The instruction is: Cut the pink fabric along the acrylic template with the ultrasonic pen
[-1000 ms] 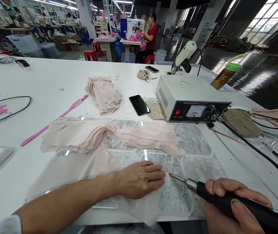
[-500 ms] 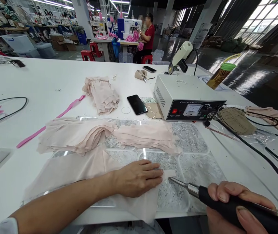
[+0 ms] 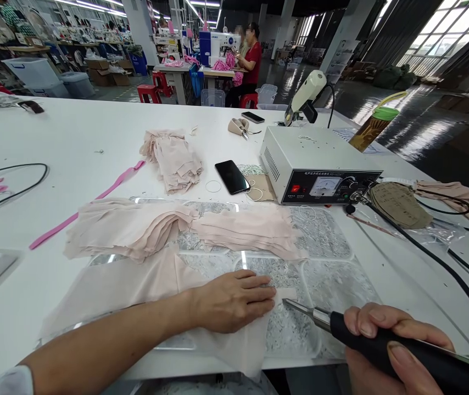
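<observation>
One flat left hand (image 3: 234, 302) touches fabric (image 3: 135, 282); right hand (image 3: 401, 356) grips tool (image 3: 339, 327).

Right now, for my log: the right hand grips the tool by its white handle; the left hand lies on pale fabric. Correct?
The handle is black, not white, in the head view; the right hand grips it, the left hand lies on pale fabric.

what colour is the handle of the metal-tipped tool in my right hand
The cylindrical handle is black, best seen in the head view.
</observation>
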`<state>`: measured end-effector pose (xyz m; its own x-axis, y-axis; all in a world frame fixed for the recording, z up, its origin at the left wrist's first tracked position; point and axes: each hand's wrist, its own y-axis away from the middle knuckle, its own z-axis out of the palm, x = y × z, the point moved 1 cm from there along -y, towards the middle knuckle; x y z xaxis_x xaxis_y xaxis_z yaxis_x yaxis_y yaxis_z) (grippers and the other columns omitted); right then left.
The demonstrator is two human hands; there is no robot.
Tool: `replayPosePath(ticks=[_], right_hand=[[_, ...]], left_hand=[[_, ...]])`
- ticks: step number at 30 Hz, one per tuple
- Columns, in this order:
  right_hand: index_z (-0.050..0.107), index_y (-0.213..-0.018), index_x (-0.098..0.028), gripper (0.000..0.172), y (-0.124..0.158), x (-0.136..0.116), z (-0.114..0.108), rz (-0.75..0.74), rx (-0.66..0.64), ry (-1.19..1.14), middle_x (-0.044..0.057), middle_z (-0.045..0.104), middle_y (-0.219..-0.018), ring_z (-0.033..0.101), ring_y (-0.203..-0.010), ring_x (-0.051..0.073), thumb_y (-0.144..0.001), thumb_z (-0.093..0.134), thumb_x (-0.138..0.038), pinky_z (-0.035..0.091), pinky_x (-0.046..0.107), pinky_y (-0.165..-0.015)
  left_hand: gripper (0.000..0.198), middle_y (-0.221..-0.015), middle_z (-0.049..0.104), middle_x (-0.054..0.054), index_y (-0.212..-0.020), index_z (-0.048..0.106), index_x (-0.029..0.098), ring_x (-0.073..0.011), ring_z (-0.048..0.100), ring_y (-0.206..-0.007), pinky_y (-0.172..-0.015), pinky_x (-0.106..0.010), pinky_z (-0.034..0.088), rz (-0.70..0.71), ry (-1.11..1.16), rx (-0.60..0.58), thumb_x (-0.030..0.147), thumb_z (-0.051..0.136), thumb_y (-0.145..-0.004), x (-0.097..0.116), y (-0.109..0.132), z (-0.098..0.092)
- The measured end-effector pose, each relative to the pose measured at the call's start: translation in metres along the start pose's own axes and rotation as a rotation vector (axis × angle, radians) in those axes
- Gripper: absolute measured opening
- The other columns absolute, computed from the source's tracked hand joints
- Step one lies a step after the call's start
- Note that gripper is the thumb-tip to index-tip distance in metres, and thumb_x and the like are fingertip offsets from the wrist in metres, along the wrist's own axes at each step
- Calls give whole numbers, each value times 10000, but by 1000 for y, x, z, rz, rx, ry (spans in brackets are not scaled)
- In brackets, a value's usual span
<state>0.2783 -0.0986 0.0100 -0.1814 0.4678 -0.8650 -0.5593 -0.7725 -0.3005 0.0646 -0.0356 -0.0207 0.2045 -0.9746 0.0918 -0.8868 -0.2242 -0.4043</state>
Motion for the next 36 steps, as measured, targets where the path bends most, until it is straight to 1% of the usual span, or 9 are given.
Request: replayPosePath(ticks=[7, 11, 15, 19, 22, 24, 28, 33, 36], right_hand=[[501, -763, -238, 113, -2, -1, -8, -15, 47, 11, -21, 424, -727, 439, -579, 128, -679, 575, -220, 413, 303, -492], [489, -773, -239, 143, -5, 2, -9, -93, 15, 41, -24, 435, -722, 448, -562, 132, -665, 583, -238, 411, 312, -481], [488, -761, -238, 181, -6, 3, -6, -65, 49, 1, -22, 485, -696, 453, -557, 135, -609, 561, -174, 418, 308, -475], [526, -744, -218, 184, -7, 0, -5, -69, 69, 1, -15, 529, -702, 455, -552, 127, -575, 573, -164, 416, 298, -468], [545, -742, -215, 166, -7, -4, -9, -48, 72, 11, -13, 546, -711, 470, -556, 126, -588, 591, -171, 426, 301, -483], [557, -745, -219, 162, -6, -7, -12, -18, 54, 13, -14, 549, -704, 472, -549, 125, -596, 587, -165, 434, 304, -483], [576, -751, -226, 181, -6, -13, -15, 6, 9, -9, -18, 551, -687, 468, -528, 121, -589, 579, -145, 443, 303, -459], [580, -760, -218, 181, -8, -10, -15, -41, -24, -55, -13, 564, -702, 478, -520, 117, -596, 614, -151, 453, 292, -444], [587, -782, -212, 188, -10, -5, -19, -76, -48, -55, -6, 578, -720, 491, -513, 119, -609, 635, -154, 463, 300, -442]], left_hand=[[263, -1241, 618, -117, -1138, 607, 102, -227, 559, -1165, -949, -346, 467, -42, 57, 34, 230, 427, -995, -1, -2, -7], [234, -1207, 614, -149, -1128, 589, 116, -214, 591, -1082, -876, -337, 498, -106, 102, 101, 197, 422, -985, -2, -7, -27], [231, -1047, 654, -123, -1144, 571, 132, -179, 615, -930, -813, -308, 505, -175, 84, 140, 144, 414, -975, 1, -10, -50], [210, -919, 651, -82, -1090, 588, 129, -167, 613, -815, -748, -282, 499, -205, 74, -25, 177, 419, -975, 19, -8, -58], [144, -853, 620, -56, -1007, 585, 135, -171, 587, -737, -676, -285, 476, -230, 30, -219, 198, 471, -944, 35, 0, -54], [91, -842, 600, -53, -958, 568, 144, -176, 573, -740, -669, -284, 455, -235, -27, -295, 161, 489, -916, 38, 6, -51], [85, -925, 600, -78, -947, 551, 155, -183, 578, -868, -786, -279, 435, -197, -103, -294, 114, 490, -903, 31, 10, -50], [95, -882, 590, -68, -967, 553, 142, -180, 567, -784, -728, -288, 445, -235, -98, -291, 135, 474, -914, 37, 0, -48], [138, -925, 598, -85, -1012, 558, 142, -194, 579, -860, -790, -305, 461, -250, -84, -239, 191, 447, -947, 40, 0, -44]])
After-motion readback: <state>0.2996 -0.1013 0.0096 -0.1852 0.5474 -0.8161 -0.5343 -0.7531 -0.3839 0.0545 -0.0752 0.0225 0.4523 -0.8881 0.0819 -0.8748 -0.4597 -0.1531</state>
